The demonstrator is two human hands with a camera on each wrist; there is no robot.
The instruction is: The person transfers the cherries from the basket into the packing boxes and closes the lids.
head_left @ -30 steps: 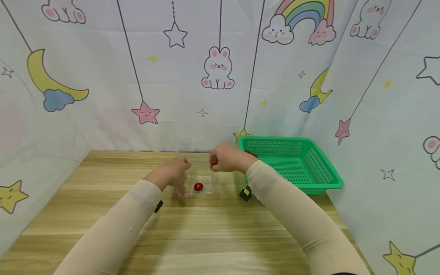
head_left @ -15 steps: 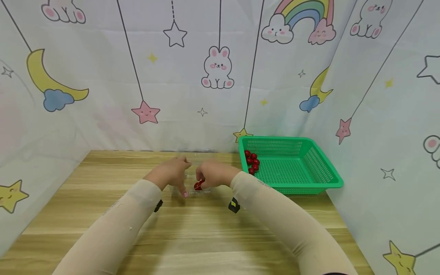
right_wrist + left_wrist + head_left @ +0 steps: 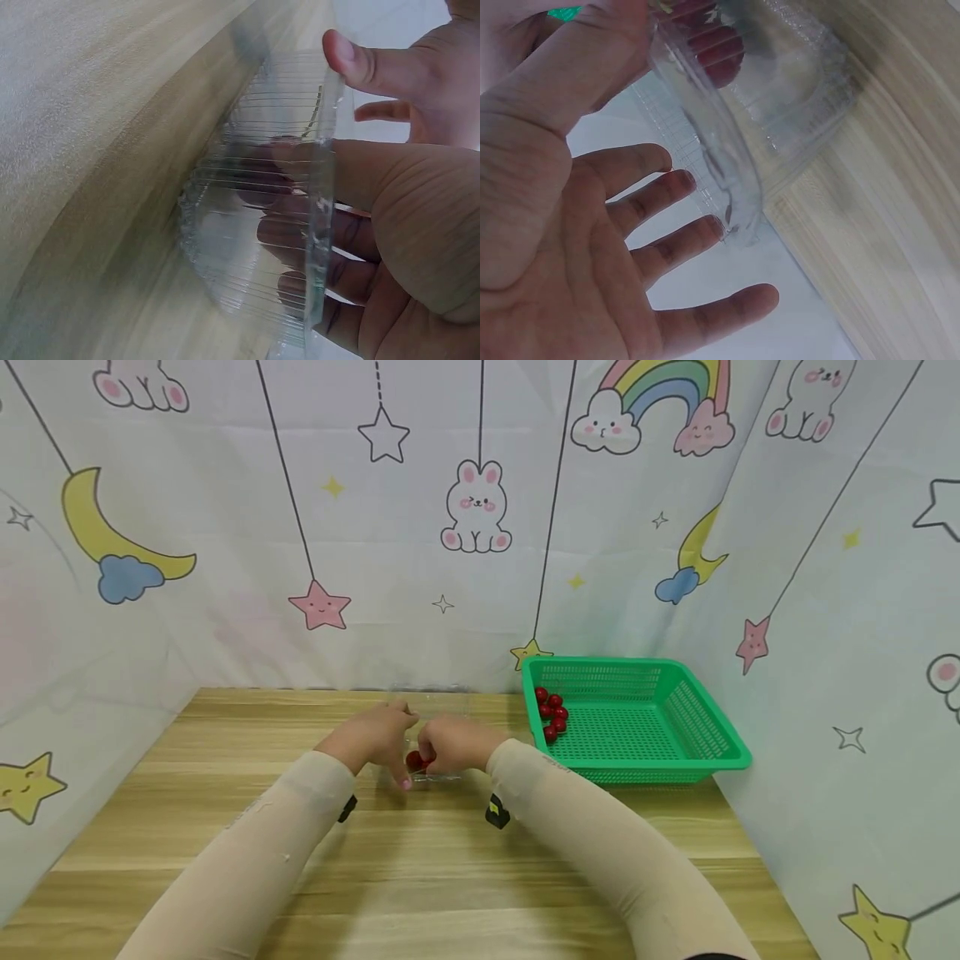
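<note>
A clear plastic clamshell box [image 3: 444, 778] stands on the table between my hands. My left hand [image 3: 375, 739] steadies its left side with spread, fairly straight fingers, fingertips at the ribbed rim and thumb at the front corner. Into the box reaches my right hand [image 3: 459, 743], its thumb and fingers around a red cherry tomato [image 3: 255, 172] low inside. Another cherry tomato [image 3: 415, 761] shows at the box's left end, partly covered by the hands. Close up in the left wrist view, red fruit [image 3: 720, 56] with pale green leaf tips appears behind the clear wall.
To the right, a green plastic basket [image 3: 705, 765] holds several cherry tomatoes [image 3: 559, 713] along its left wall. The box's raised clear lid [image 3: 431, 700] is at the back. A printed cloth [image 3: 375, 643] hangs behind the wooden table [image 3: 420, 877].
My right hand has come left and down from beside the basket into the box, carrying a cherry tomato. The tomato inside has shifted left. My left hand has stayed in place.
</note>
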